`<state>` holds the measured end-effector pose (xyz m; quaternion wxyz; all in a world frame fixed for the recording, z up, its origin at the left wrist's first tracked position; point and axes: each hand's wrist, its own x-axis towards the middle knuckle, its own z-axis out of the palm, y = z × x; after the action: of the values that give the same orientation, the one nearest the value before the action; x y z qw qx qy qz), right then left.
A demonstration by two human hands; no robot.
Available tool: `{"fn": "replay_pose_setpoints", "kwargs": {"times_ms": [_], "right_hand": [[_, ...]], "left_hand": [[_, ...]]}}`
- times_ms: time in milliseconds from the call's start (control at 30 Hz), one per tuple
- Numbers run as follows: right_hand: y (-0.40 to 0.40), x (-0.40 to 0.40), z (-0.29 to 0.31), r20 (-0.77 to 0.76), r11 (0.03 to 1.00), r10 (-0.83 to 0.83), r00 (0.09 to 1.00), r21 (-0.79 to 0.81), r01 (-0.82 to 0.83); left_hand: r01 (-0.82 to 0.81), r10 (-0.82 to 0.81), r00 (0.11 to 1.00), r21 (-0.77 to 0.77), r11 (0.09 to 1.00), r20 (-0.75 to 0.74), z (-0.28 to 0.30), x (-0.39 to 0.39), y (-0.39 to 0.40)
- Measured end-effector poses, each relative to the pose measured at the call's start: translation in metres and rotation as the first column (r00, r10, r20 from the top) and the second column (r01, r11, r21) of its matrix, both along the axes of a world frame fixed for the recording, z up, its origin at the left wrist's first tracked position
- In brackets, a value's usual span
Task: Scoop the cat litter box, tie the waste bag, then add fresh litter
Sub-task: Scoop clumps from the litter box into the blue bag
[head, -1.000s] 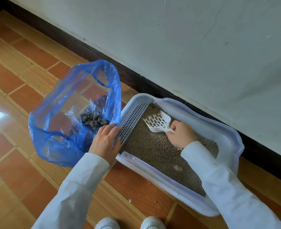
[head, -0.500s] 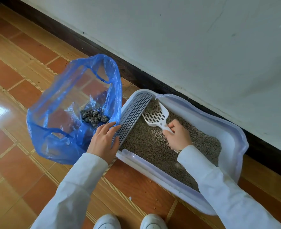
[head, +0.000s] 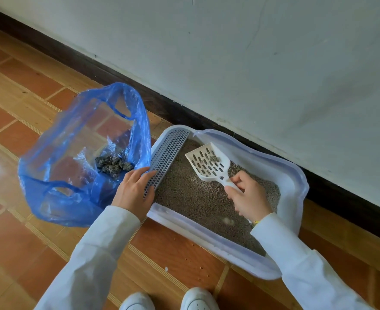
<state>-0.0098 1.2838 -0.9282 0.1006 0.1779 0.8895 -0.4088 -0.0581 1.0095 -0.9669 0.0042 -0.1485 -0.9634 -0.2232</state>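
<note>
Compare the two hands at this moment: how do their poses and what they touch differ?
The left hand lies flat with straight fingers on the grated step of the litter box, beside the blue bag; the right hand curls around the handle of the white scoop. The left rests at the box edge; the right is over the litter. Both wear white sleeves.

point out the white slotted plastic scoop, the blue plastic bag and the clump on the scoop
white slotted plastic scoop (head: pixel 207 163): head view, on its perforated blade
blue plastic bag (head: pixel 57 204): head view, on its near wall
small grey litter clump (head: pixel 213 158): head view, on the clump's middle
</note>
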Motion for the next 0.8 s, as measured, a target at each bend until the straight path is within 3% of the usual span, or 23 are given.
{"fn": "replay_pose_setpoints", "kwargs": {"times_ms": [400,800], "right_hand": [[0.001,0.01,0.023,-0.054,0.998,0.034,0.998,0.061,-0.03],[-0.081,-0.056,0.04,-0.119,0.943,0.327,0.937,0.096,-0.317]], "left_hand": [[0.01,-0.01,1.0,-0.004,1.0,-0.006,0.01,0.002,-0.002],[-0.138,0.138,0.99,0.01,0.99,0.027,0.007,0.008,-0.044]]}}
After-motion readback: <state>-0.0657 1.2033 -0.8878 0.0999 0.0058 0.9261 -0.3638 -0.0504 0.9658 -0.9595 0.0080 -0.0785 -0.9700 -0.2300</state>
